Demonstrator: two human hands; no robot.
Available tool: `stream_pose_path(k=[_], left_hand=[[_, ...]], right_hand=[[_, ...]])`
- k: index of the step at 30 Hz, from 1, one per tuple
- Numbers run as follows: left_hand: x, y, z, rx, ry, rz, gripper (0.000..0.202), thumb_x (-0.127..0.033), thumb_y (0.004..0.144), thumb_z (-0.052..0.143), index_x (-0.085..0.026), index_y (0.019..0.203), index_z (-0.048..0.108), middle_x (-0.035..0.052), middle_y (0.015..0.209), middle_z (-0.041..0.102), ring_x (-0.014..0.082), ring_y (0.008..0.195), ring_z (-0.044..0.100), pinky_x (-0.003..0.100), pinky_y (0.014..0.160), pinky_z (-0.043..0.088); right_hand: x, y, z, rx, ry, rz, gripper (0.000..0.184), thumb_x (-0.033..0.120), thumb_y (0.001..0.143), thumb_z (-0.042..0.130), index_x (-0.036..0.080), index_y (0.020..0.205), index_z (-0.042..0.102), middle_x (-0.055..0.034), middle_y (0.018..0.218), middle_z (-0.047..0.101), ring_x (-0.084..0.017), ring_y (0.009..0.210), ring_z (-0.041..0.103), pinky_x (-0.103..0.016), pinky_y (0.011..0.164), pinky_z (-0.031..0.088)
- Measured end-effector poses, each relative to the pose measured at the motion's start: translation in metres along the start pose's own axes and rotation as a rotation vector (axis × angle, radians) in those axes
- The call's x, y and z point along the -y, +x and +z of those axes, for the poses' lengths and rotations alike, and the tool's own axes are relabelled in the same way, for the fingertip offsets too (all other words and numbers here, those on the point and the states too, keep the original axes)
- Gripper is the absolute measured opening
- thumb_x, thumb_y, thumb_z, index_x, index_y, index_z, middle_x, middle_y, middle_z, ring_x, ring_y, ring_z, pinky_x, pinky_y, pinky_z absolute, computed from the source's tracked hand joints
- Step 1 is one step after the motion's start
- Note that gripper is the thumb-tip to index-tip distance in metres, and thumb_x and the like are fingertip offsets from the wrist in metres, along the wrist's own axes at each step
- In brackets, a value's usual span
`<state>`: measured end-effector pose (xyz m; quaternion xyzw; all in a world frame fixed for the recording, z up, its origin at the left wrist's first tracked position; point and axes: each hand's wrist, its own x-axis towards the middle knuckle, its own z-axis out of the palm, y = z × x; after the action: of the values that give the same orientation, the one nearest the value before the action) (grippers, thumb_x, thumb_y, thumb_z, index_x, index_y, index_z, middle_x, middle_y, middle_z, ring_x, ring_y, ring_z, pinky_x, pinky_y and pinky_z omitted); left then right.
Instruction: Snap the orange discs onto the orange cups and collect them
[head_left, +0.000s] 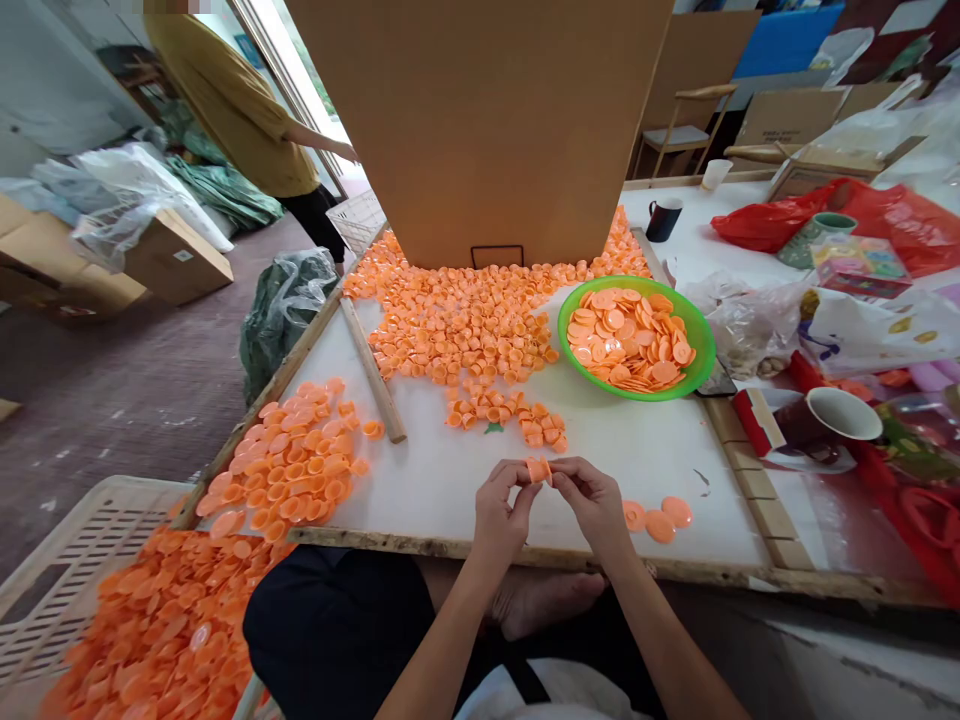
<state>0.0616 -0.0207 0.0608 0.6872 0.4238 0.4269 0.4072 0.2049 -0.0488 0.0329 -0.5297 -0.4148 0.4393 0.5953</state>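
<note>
A small orange plastic cup-shaped piece (pixel 538 470) is held above the near edge of the white table (pixel 442 500). My left hand (pixel 501 512) pinches its left side between thumb and fingers. On the opposite side, the fingers of my right hand (pixel 595 500) are closed on the same piece. A few flat orange discs (pixel 660 526) lie just right of my right hand. Beyond my hands is a small cluster of orange cups (pixel 510 408), in front of a large heap of such cups (pixel 457 325). A green bowl (pixel 703 372) full of orange discs stands at the right.
Assembled-looking orange pieces (pixel 300 460) are piled at left, beside a wooden strip (pixel 373 372). A crate (pixel 67 520) of orange pieces stands lower left. A tall cardboard box (pixel 495 120) rises behind the heap. Mugs (pixel 664 218) and bags clutter the right. Another person (pixel 232 100) stands far left.
</note>
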Motion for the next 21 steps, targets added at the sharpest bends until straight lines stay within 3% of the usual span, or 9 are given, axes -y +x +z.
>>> stream_pose_path(k=[4, 7, 10, 13, 15, 18, 21], left_hand=[[-0.006, -0.002, -0.007, 0.092, -0.104, -0.012, 0.01, -0.016, 0.086, 0.059, -0.016, 0.075, 0.06, 0.0041, 0.081, 0.063, 0.0163, 0.08, 0.058, 0.028, 0.075, 0.046], [-0.006, -0.002, -0.012, 0.171, -0.178, -0.025, 0.011, -0.017, 0.085, 0.06, -0.016, 0.075, 0.062, 0.0044, 0.081, 0.064, 0.0167, 0.081, 0.059, 0.028, 0.077, 0.046], [-0.005, -0.002, -0.013, 0.167, -0.192, -0.053, 0.013, -0.024, 0.084, 0.064, -0.016, 0.074, 0.063, 0.0053, 0.081, 0.064, 0.0176, 0.082, 0.059, 0.029, 0.078, 0.045], [-0.008, -0.006, -0.014, 0.099, -0.197, -0.07, 0.029, -0.037, 0.092, 0.054, -0.016, 0.076, 0.065, 0.0074, 0.083, 0.062, 0.0178, 0.082, 0.058, 0.03, 0.078, 0.045], [-0.012, -0.008, -0.014, 0.095, -0.221, -0.068, 0.035, -0.044, 0.094, 0.048, -0.016, 0.088, 0.068, 0.0094, 0.091, 0.061, 0.0189, 0.086, 0.058, 0.031, 0.079, 0.046], [-0.014, -0.012, -0.012, 0.105, -0.28, -0.144, 0.034, -0.047, 0.087, 0.059, -0.017, 0.103, 0.066, 0.0096, 0.098, 0.06, 0.0195, 0.088, 0.058, 0.031, 0.079, 0.047], [-0.009, -0.016, -0.009, 0.046, -0.318, -0.228, 0.028, -0.043, 0.084, 0.065, -0.016, 0.094, 0.068, 0.0062, 0.089, 0.059, 0.0175, 0.082, 0.056, 0.029, 0.076, 0.045]], right_hand=[[0.003, 0.001, -0.005, 0.029, 0.051, 0.026, 0.018, 0.036, 0.073, 0.074, 0.02, 0.07, 0.066, -0.0031, 0.072, 0.067, -0.018, 0.069, 0.062, -0.028, 0.063, 0.053], [-0.004, 0.002, -0.008, 0.123, 0.099, 0.092, 0.032, 0.039, 0.074, 0.074, 0.024, 0.102, 0.069, -0.0092, 0.106, 0.071, -0.023, 0.091, 0.067, -0.033, 0.078, 0.057], [-0.013, 0.001, -0.01, 0.244, 0.098, 0.119, 0.03, 0.043, 0.08, 0.069, 0.025, 0.104, 0.07, -0.0094, 0.109, 0.071, -0.024, 0.098, 0.067, -0.033, 0.083, 0.056], [-0.011, -0.003, -0.006, 0.192, 0.127, 0.101, 0.029, 0.046, 0.08, 0.069, 0.025, 0.099, 0.07, -0.0069, 0.096, 0.072, -0.022, 0.088, 0.067, -0.029, 0.076, 0.056], [-0.006, -0.006, -0.001, 0.141, 0.145, 0.096, 0.03, 0.045, 0.079, 0.07, 0.024, 0.1, 0.069, -0.0057, 0.092, 0.071, -0.021, 0.085, 0.067, -0.028, 0.074, 0.056], [0.002, -0.009, 0.007, 0.122, 0.117, 0.097, 0.032, 0.044, 0.074, 0.075, 0.023, 0.097, 0.067, -0.0065, 0.091, 0.07, -0.022, 0.084, 0.068, -0.029, 0.075, 0.056], [0.006, -0.012, 0.013, 0.077, 0.104, 0.104, 0.038, 0.046, 0.072, 0.077, 0.022, 0.098, 0.067, -0.0077, 0.092, 0.07, -0.023, 0.084, 0.068, -0.031, 0.075, 0.057]])
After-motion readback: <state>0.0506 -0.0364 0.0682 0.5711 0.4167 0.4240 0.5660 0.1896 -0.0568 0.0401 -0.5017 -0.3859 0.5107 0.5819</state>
